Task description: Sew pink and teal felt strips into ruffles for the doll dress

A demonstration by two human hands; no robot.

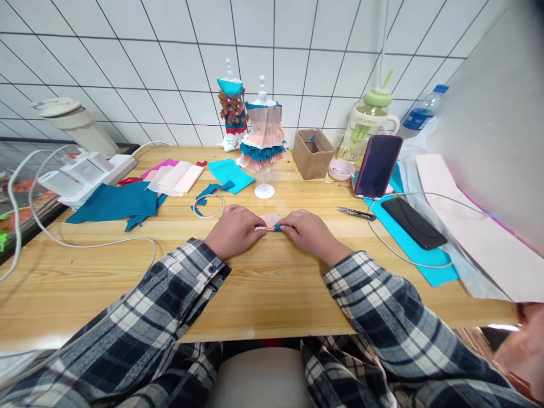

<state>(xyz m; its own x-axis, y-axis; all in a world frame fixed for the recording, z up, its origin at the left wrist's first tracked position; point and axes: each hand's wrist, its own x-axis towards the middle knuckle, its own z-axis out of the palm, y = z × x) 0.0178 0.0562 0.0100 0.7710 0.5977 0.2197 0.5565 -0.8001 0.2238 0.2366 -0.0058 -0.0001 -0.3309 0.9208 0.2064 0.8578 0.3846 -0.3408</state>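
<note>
Lying btwn hands (238,229) (305,231): pink/teal strip (271,228)

The light on me is bright and rather even. On my desk (272,294) a white glare lies near the front edge, at the left. Around my fingers (254,219) the shadows are only soft. The tiled wall (174,65) looks slanted and stretched toward the sides; the top right corner is dark and blurred.
</note>
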